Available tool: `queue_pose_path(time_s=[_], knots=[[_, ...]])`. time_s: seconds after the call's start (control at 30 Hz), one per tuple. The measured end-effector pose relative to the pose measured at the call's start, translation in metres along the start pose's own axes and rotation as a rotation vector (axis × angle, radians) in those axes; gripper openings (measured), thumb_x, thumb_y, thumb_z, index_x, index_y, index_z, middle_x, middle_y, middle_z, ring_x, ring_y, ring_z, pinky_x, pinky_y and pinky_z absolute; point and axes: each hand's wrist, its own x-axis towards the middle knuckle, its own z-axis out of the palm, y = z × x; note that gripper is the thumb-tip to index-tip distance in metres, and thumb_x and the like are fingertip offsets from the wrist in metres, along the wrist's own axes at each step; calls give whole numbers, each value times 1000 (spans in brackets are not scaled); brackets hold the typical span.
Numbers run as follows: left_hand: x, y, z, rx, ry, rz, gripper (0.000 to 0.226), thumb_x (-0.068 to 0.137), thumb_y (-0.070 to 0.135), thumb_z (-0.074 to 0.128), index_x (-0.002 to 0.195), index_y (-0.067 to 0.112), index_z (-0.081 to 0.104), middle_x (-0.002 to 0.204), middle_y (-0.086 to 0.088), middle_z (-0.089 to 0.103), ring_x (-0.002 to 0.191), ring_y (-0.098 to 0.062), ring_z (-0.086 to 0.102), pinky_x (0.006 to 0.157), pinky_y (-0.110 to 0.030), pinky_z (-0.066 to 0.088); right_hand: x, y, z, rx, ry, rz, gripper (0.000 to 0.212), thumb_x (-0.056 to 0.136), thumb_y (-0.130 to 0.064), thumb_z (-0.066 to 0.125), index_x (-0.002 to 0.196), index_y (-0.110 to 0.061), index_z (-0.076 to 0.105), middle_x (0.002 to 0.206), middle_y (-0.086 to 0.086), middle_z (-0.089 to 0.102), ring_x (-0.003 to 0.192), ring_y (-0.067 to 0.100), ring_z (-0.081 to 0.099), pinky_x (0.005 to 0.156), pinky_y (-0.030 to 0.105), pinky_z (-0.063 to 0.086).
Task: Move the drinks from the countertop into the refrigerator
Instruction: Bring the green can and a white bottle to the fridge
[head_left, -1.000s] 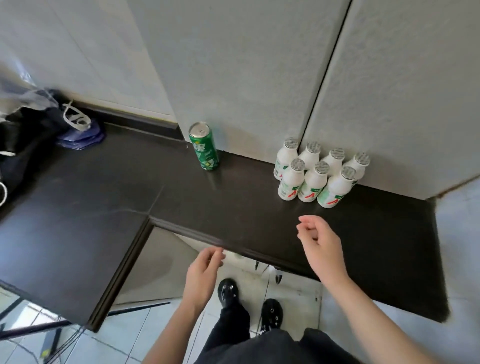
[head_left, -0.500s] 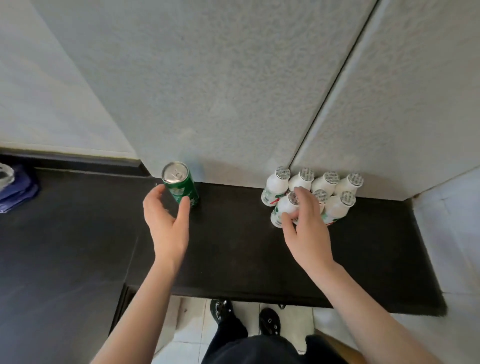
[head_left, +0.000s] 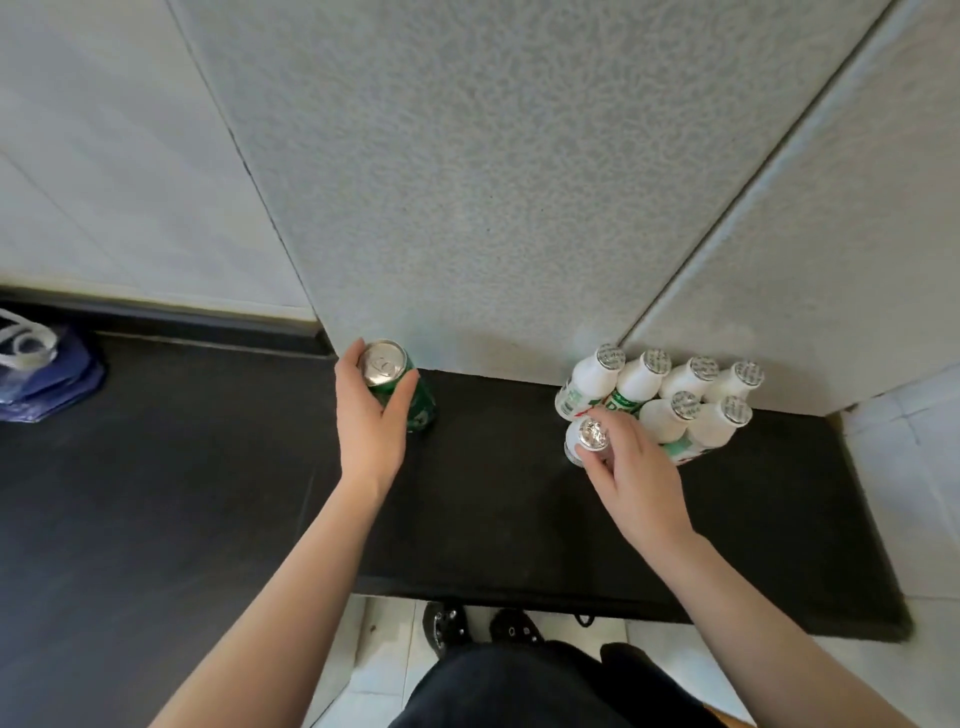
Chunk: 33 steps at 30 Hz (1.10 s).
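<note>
I've L hand (head_left: 371, 421) gripping green can (head_left: 383, 364), R hand (head_left: 636, 470) pinching white bottle (head_left: 592, 434); six bottles (head_left: 658, 418) left on tabletop (head_left: 493, 499), none fridged yet

A blue bag (head_left: 49, 382) with white handles (head_left: 23, 343) lies at the far left. Grey speckled wall panels (head_left: 467, 182) rise behind. Below, black shoes (head_left: 447, 623) stand on pale floor tiles (head_left: 384, 670), beneath dark trousers (head_left: 519, 691).

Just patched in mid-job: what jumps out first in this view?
Both hands are on drinks at once: the left hand grips a green can mid-way along the dark countertop, and the right hand holds the nearest white bottle by its top. Six more white bottles stand clustered just behind it, against the grey panel.
</note>
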Motion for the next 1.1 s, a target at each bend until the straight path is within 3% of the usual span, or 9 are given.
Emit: queue_pose_path(time_s=[0.07, 0.27, 0.37, 0.5, 0.67, 0.77, 0.87, 0.97, 1.1], knots=[[-15, 3, -11, -41, 47, -3, 63, 87, 23, 66, 140, 23, 32, 134, 7, 47, 122, -7, 48, 103, -24, 39, -1, -1, 0, 71, 7, 2, 39, 89, -28, 60, 123, -10, 55, 114, 1, 61, 100, 14, 59, 78, 23, 48], [-69, 15, -57, -167, 165, 6, 48, 90, 17, 61, 130, 28, 37, 112, 31, 49, 102, 16, 51, 79, 2, 38, 4, -36, -2, 372, 4, -44, 44, 84, -49, 50, 114, -18, 57, 99, -14, 58, 89, 3, 56, 75, 18, 45], [-97, 16, -78, -205, 236, -40, 44, 91, 14, 58, 128, 29, 39, 110, 25, 52, 98, 15, 54, 76, 0, 41, 12, -58, 1, 478, -85, -134, 41, 82, -51, 51, 111, -23, 58, 99, -20, 59, 92, 3, 60, 73, 14, 48], [-146, 11, -95, -269, 352, -165, 42, 91, 14, 57, 122, 38, 42, 106, 31, 55, 96, 8, 58, 81, -21, 51, 16, -84, 8, 572, -215, -273, 36, 80, -48, 55, 110, -28, 57, 103, -21, 59, 97, 5, 63, 76, 22, 55], [-223, 8, -104, -252, 554, -234, 42, 84, 25, 65, 118, 40, 45, 103, 33, 56, 97, 4, 58, 76, -10, 48, 6, -114, 17, 639, -377, -461, 43, 78, -50, 56, 111, -23, 58, 106, -12, 62, 100, 9, 63, 77, 26, 57], [-281, 5, -104, -221, 693, -324, 45, 76, 33, 61, 116, 48, 45, 108, 33, 54, 100, 2, 57, 77, -12, 47, -13, -136, 29, 675, -518, -602, 32, 79, -50, 57, 107, -35, 54, 102, -25, 59, 98, 4, 60, 76, 28, 56], [-343, 2, -96, -213, 926, -424, 46, 76, 35, 61, 115, 53, 44, 111, 33, 54, 101, 2, 57, 80, -18, 47, -45, -162, 49, 712, -695, -719, 25, 81, -48, 60, 104, -41, 53, 101, -25, 59, 95, 3, 59, 76, 26, 53], [-406, -3, -81, -228, 1172, -532, 45, 75, 36, 59, 115, 48, 44, 107, 36, 53, 99, 7, 55, 74, -12, 46, -89, -183, 67, 718, -834, -836, 28, 82, -47, 64, 104, -34, 55, 98, -24, 59, 91, 0, 57, 79, 12, 44], [-477, -3, -70, -238, 1387, -640, 42, 87, 23, 67, 115, 46, 45, 114, 23, 53, 96, 12, 55, 70, -4, 45, -153, -202, 71, 729, -1009, -910, 25, 79, -47, 63, 102, -39, 55, 99, -23, 61, 93, -11, 54, 75, 0, 36]])
